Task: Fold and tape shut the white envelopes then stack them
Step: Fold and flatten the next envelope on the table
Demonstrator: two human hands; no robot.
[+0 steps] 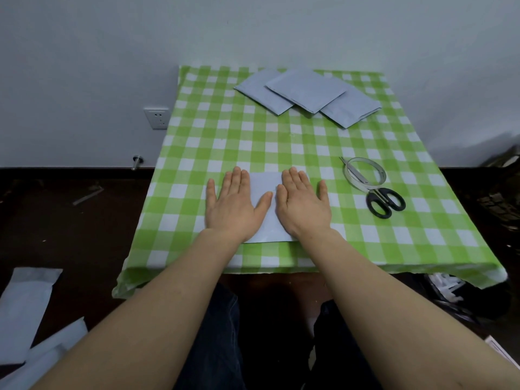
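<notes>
A white envelope (266, 187) lies flat near the front of the green checked table (281, 142). My left hand (233, 204) presses flat on its left part, fingers straight. On its right part my right hand (302, 202) lies flat the same way. Both hands cover most of the envelope; only a strip between them shows. At the far side of the table lie three folded white envelopes (306, 92), overlapping one another. A roll of clear tape (364, 173) rests to the right of my hands, with black-handled scissors (384, 201) lying across its near edge.
Loose white envelopes (25, 313) lie on the dark floor at the lower left. The table stands against a white wall with a socket (157, 118) at the left. Dark clutter sits on the floor at the right.
</notes>
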